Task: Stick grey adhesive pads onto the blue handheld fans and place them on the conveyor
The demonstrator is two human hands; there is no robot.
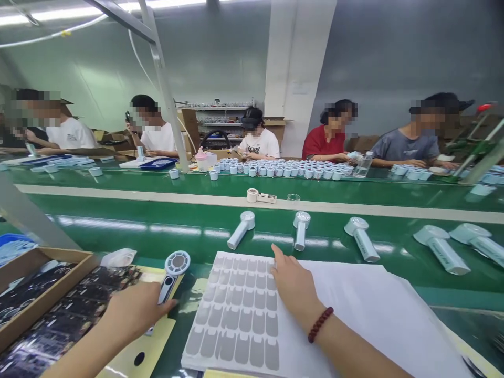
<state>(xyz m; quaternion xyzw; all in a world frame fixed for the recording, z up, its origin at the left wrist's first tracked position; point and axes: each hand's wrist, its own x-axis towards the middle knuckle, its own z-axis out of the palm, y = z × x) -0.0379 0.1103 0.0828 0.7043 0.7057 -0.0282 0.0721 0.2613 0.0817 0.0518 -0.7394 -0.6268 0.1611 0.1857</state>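
Note:
My left hand [137,310] is closed round the handle of a small light-blue fan [177,263], whose round head points away from me. A sheet of grey stickers [240,310] lies on white paper [354,304] before me. My right hand [289,273] rests at the sheet's upper right edge, index finger stretched out and the other fingers partly curled; it wears a dark red bead bracelet. Whether its fingertips pinch a sticker is too small to tell. Beneath my left hand lies a yellow sheet [147,341] with a black dot.
Several light-blue fans [301,231] lie on the green conveyor [157,215] beyond the paper. A cardboard box [47,299] of dark parts stands at the left. Scissors [472,365] lie at lower right. Across the belt, several people sit behind rows of blue-white parts [275,169].

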